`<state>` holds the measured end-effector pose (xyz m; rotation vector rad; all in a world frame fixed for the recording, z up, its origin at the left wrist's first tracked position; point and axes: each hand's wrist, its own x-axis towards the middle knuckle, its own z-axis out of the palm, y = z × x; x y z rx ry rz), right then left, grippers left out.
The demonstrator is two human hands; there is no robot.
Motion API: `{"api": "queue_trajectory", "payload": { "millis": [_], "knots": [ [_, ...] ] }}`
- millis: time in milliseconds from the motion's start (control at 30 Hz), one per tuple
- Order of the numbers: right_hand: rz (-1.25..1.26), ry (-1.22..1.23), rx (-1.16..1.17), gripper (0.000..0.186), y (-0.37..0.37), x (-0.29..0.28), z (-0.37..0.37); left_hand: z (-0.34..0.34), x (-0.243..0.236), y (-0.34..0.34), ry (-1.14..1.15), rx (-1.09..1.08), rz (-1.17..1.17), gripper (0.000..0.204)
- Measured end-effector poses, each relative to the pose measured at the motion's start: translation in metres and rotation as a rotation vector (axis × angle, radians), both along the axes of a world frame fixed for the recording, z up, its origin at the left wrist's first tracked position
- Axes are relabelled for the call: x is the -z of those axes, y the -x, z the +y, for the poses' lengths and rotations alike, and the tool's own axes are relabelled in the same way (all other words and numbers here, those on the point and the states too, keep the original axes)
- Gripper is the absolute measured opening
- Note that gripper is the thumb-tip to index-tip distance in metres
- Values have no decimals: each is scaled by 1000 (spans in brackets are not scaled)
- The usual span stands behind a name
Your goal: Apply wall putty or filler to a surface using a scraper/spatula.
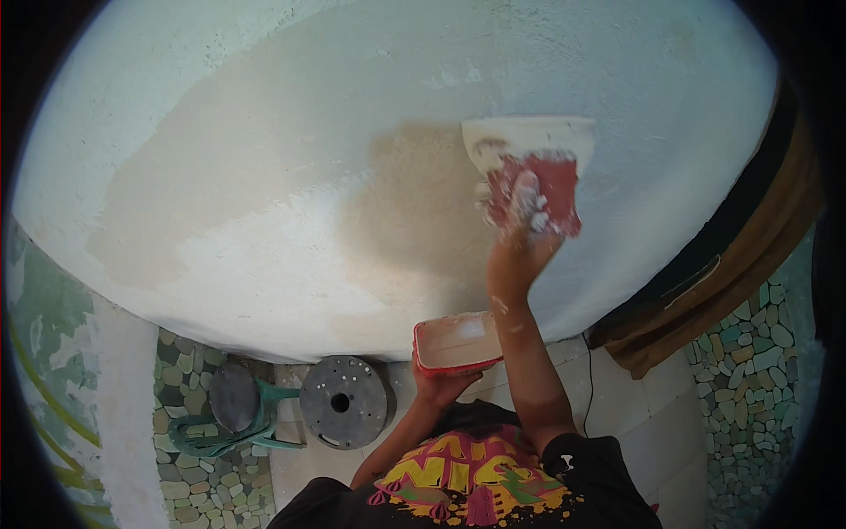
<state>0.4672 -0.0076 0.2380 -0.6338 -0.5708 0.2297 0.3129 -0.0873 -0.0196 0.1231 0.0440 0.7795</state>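
Observation:
My right hand (pixel 522 204), smeared with white paste, is closed around the red grip of a wide putty knife (pixel 555 181). Its broad pale blade points up and lies at or very near the wall (pixel 291 159); whether it touches is hard to tell. Below it, my left hand (pixel 443 381) holds a red rectangular tub (pixel 458 363) from underneath, in front of my chest. Whitish paste coats the inside of the tub. My right forearm passes just beside the tub's right end. The wall carries a large greyish-beige patch and a darker tan patch left of the blade.
A round dark grey disc with a centre hole (pixel 346 402) stands by the wall's foot. Left of it is a green chair-like object (pixel 211 436) with a dark round piece. A brown cloth (pixel 652 348) hangs at right. Pebble paving (pixel 745 370) borders the pale floor tiles; a thin cable lies there.

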Motion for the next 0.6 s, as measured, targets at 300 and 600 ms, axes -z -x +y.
{"api": "queue_trajectory", "payload": {
  "millis": [300,600],
  "knots": [
    [-466,97,459,30,-42,13,-5,0,6,19,99,6,19,87],
    [-1083,-238,715,39,-45,-50,37,16,-1,37,132,21,-6,84]
  ]
}}
